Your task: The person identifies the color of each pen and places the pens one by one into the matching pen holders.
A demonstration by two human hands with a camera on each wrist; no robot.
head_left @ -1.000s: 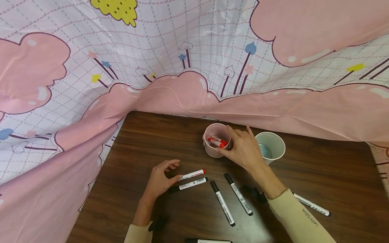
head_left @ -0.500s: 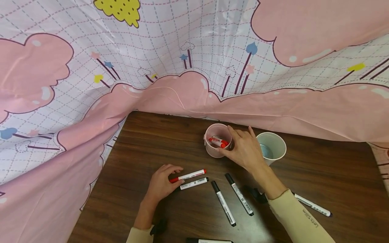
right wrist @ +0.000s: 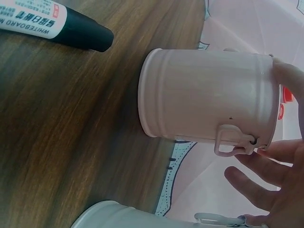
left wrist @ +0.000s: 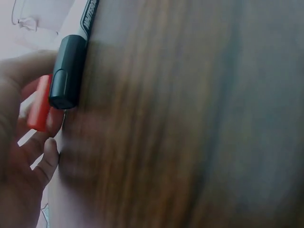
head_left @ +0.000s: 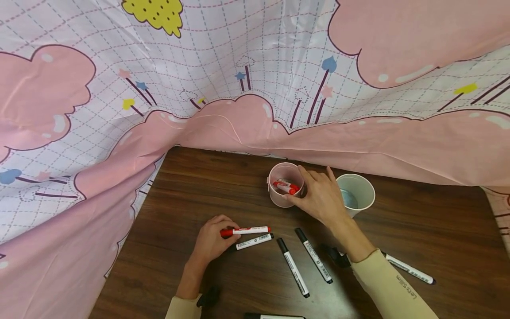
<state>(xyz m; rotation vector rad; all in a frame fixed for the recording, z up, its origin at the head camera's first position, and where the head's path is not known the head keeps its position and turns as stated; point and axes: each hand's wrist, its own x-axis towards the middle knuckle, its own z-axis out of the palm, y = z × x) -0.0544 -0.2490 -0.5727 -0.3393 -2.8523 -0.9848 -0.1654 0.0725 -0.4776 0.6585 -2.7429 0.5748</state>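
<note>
My left hand (head_left: pixel 211 239) pinches a red whiteboard marker (head_left: pixel 256 230) near its capped end, between thumb and fingers. Just beside it lies a black-capped marker (head_left: pixel 255 241); the left wrist view shows its dark cap (left wrist: pixel 69 71) close to the red cap (left wrist: pixel 40 104). With thumb and fingers, my right hand (head_left: pixel 323 197) grips the rim of a small pink bucket (head_left: pixel 279 200), which stands upright on the table. Inside that bucket are red markers (head_left: pixel 287 187). The bucket's side and handle loop (right wrist: pixel 228 140) show in the right wrist view.
A pale green bucket (head_left: pixel 364 188) stands right of the pink one, partly behind my right wrist. Two black-capped markers (head_left: pixel 294 268) lie between my hands. Another marker (head_left: pixel 410 268) is at right, and one (head_left: pixel 279 317) at the bottom edge. A patterned cloth (head_left: pixel 223 124) hangs behind the table.
My left fingers have closed on the red marker and turned it slightly, its red cap now higher against the fingers. The right hand and pink bucket have stayed put.
</note>
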